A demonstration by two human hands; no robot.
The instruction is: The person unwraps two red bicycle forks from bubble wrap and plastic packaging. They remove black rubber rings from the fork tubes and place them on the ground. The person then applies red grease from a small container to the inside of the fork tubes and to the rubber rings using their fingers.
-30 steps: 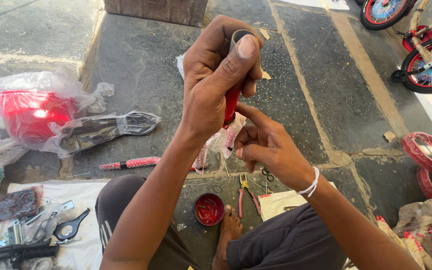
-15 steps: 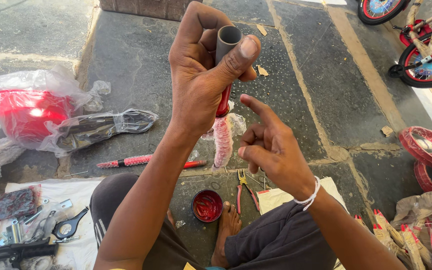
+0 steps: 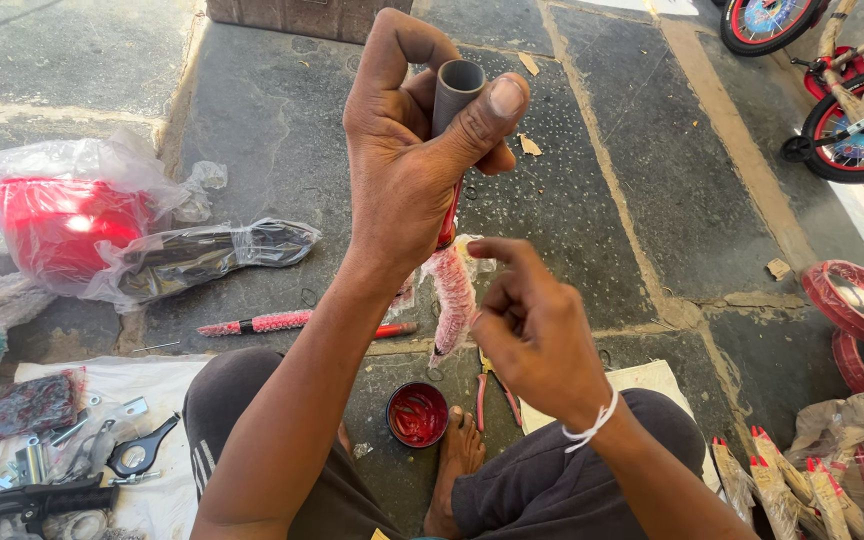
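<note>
My left hand is raised in front of me and grips a red metal tube with a grey open end pointing up; my thumb presses on the grey rim. Bubble wrap hangs off the tube's lower part. My right hand hovers just below and to the right, index finger hooked, holding nothing, close to the wrapped end. A small red tin of grease sits on the stone floor between my legs, beside my bare foot.
A second red wrapped rod lies on the floor. Red-handled pliers lie by the tin. Left are bagged red parts, a bagged black part and loose metal hardware on white paper. Small bicycles and red rims stand right.
My left hand lifted the tube slightly higher and nearer the camera. My right hand let go of the lower end and pulled back, fingers curling.
</note>
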